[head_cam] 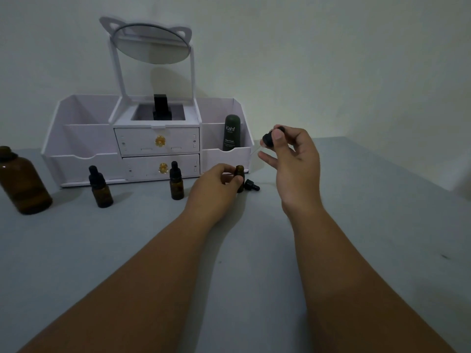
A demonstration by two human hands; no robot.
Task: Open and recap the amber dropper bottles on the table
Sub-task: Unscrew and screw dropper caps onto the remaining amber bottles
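Note:
My left hand (215, 186) grips a small amber dropper bottle (239, 174) that stands uncapped on the table. My right hand (293, 159) holds a black dropper cap (269, 137) in the air, above and to the right of that bottle; its thin glass pipette points down-left. A second black dropper cap (251, 185) lies on the table just right of the open bottle. Two capped amber dropper bottles (176, 182) (100, 188) stand further left.
A white cosmetic organizer (84, 149) with two drawers, a cat-ear mirror (152, 43) and a dark green Kahf tube (232, 132) stands behind the bottles. A large amber bottle (23, 182) stands at the far left. The grey table (254, 250) stretches toward me.

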